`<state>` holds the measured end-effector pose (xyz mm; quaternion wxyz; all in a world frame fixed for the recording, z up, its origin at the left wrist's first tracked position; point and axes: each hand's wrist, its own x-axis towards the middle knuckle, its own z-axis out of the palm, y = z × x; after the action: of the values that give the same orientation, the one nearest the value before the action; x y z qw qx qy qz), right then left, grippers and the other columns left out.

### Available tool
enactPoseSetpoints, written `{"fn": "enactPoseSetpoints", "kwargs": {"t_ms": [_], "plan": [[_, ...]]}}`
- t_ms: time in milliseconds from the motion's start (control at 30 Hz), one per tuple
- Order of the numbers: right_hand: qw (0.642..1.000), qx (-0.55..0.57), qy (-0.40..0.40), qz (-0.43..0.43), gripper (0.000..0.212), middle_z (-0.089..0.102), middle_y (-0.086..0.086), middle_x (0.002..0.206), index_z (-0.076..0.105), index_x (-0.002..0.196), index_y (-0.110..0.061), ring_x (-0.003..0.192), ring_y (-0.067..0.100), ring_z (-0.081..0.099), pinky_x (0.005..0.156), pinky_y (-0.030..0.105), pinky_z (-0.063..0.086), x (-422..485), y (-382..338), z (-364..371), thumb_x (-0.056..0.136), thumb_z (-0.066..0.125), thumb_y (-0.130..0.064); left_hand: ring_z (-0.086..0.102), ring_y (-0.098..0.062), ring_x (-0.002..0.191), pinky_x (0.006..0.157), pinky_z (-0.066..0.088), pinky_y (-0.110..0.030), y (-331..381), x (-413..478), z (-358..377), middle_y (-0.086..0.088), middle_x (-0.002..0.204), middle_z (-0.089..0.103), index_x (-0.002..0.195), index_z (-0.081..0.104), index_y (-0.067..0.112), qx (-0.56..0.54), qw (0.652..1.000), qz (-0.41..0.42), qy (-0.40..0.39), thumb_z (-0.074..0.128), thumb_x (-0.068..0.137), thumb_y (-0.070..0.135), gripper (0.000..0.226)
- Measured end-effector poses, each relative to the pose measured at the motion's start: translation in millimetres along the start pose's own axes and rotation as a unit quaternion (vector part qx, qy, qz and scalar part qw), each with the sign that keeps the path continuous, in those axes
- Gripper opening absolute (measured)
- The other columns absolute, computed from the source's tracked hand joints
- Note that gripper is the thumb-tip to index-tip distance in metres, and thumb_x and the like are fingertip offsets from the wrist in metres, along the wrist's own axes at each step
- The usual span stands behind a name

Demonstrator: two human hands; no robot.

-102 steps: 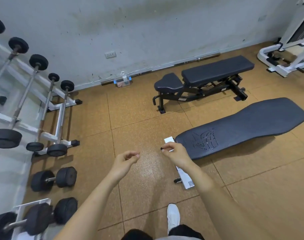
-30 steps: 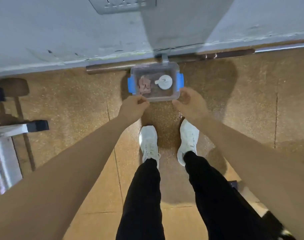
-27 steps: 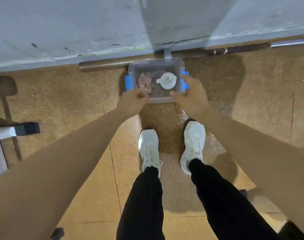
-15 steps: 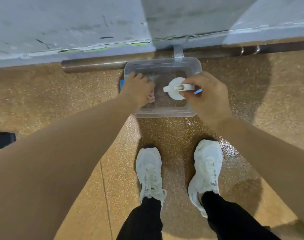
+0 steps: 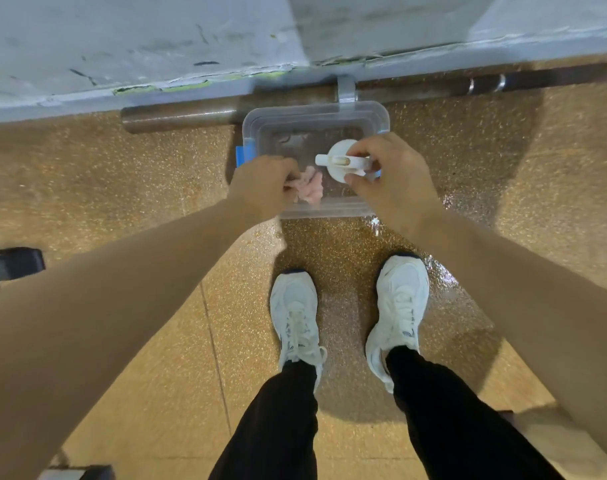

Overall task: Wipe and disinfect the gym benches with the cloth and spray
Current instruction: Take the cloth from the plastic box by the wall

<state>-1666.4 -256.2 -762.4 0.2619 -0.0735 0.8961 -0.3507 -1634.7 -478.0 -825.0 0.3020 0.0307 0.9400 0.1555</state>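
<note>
Hands reach down into a clear plastic tub [image 5: 316, 114] on the speckled orange floor [image 5: 104, 174]. The left hand [image 5: 260, 187] has its fingers curled tight round a crumpled pink cloth [image 5: 311, 188], which lies at the tub's near left corner, its loose end poking out past the knuckles. The right hand [image 5: 397, 183] pinches the white head of the spray bottle [image 5: 340, 160] between thumb and fingers in a narrow grip, nozzle pointing left toward the other hand. The bottle is in the right half of the tub. Its body is hidden under the head, so I cannot tell whether it rests on the bottom or hangs just clear.

The tub's far rim sits against a brown metal bar [image 5: 177, 116] that runs along the foot of the grey wall [image 5: 139, 39], so there is no room behind it. A blue clip [image 5: 241, 156] shows on its left side. Two white shoes [image 5: 297, 313] stand just short of the near rim, toes toward it. The floor lies open to the left and right of the tub. A dark-ended piece of gear [image 5: 15, 263] shows at the far left edge, well apart from the hands.
</note>
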Motion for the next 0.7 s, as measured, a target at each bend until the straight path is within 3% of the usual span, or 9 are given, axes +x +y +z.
{"fn": "enactPoseSetpoints", "kwargs": {"t_ms": [100,167,233,300,367,433,500,600,700], "plan": [[0.993,0.021,-0.097,0.059,0.068,0.050,0.001,0.143,0.044,0.149,-0.022,0.118,0.014,0.051,0.102,0.022,0.038,-20,-18,-17,0.088,0.074,-0.015,0.063,-0.020,0.088,0.070,0.048,-0.030,18,-48,-20,0.003,0.094,0.068,0.096,0.070,0.015,-0.181,0.983,-0.042,-0.010,0.077,0.089,0.025,0.014],[0.988,0.073,-0.092,0.099,0.076,0.045,0.002,0.147,0.039,0.153,-0.023,0.117,0.016,0.053,0.105,0.028,0.044,-42,-32,-28,0.087,0.075,-0.011,0.064,-0.018,0.085,0.073,0.052,-0.032,36,-81,-34,0.002,0.094,0.068,0.091,0.067,0.016,-0.287,0.955,-0.074,-0.014,0.084,0.083,0.023,0.020],[0.979,0.127,-0.075,0.139,0.069,0.051,0.002,0.142,0.047,0.149,-0.020,0.117,0.018,0.058,0.105,0.034,0.049,-72,-46,-40,0.087,0.075,-0.012,0.064,-0.017,0.080,0.075,0.055,-0.037,64,-116,-57,0.003,0.088,0.068,0.086,0.063,0.015,-0.380,0.919,-0.103,-0.028,0.086,0.076,0.034,0.032],[0.950,0.241,-0.072,0.186,0.058,0.059,-0.002,0.136,0.055,0.143,-0.017,0.120,0.013,0.060,0.106,0.034,0.051,-107,-60,-53,0.089,0.076,-0.013,0.055,-0.016,0.073,0.070,0.047,-0.035,95,-146,-81,-0.001,0.079,0.060,0.079,0.055,0.012,-0.433,0.894,-0.107,-0.031,0.086,0.065,0.045,0.047],[0.902,0.374,-0.065,0.205,0.051,0.064,0.000,0.132,0.059,0.138,-0.014,0.120,0.011,0.062,0.102,0.035,0.054,-148,-74,-67,0.090,0.075,-0.009,0.046,-0.015,0.072,0.068,0.042,-0.033,126,-174,-104,-0.007,0.076,0.051,0.077,0.050,0.004,-0.465,0.879,-0.099,-0.038,0.093,0.064,0.035,0.055],[0.856,0.470,-0.047,0.211,0.049,0.067,0.003,0.127,0.057,0.139,-0.009,0.111,0.008,0.066,0.092,0.029,0.057,-188,-88,-78,0.092,0.071,-0.004,0.046,-0.013,0.072,0.066,0.042,-0.028,150,-197,-124,-0.009,0.078,0.050,0.081,0.049,-0.005,-0.470,0.877,-0.085,-0.049,0.093,0.070,0.014,0.050],[0.822,0.521,-0.013,0.230,0.047,0.069,0.006,0.116,0.056,0.138,-0.010,0.103,0.012,0.068,0.089,0.032,0.059,-226,-99,-88,0.093,0.068,-0.002,0.050,-0.011,0.072,0.067,0.045,-0.026,171,-219,-139,-0.007,0.081,0.054,0.086,0.050,-0.006,-0.457,0.884,-0.071,-0.066,0.088,0.073,0.003,0.041],[0.795,0.556,0.029,0.242,0.030,0.069,0.020,0.107,0.065,0.123,-0.013,0.098,0.028,0.067,0.089,0.039,0.059,-276,-113,-101,0.094,0.068,-0.006,0.056,-0.014,0.078,0.072,0.047,-0.034,202,-249,-162,-0.003,0.083,0.059,0.088,0.054,0.003,-0.455,0.884,-0.048,-0.100,0.083,0.076,0.015,0.033],[0.764,0.583,0.107,0.254,0.007,0.070,0.012,0.092,0.068,0.101,-0.008,0.084,0.021,0.068,0.075,0.028,0.058,-319,-120,-112,0.095,0.066,-0.004,0.056,-0.015,0.080,0.075,0.048,-0.033,231,-278,-175,-0.002,0.084,0.061,0.090,0.059,0.011,-0.464,0.878,-0.054,-0.104,0.074,0.088,0.030,0.024]]}}
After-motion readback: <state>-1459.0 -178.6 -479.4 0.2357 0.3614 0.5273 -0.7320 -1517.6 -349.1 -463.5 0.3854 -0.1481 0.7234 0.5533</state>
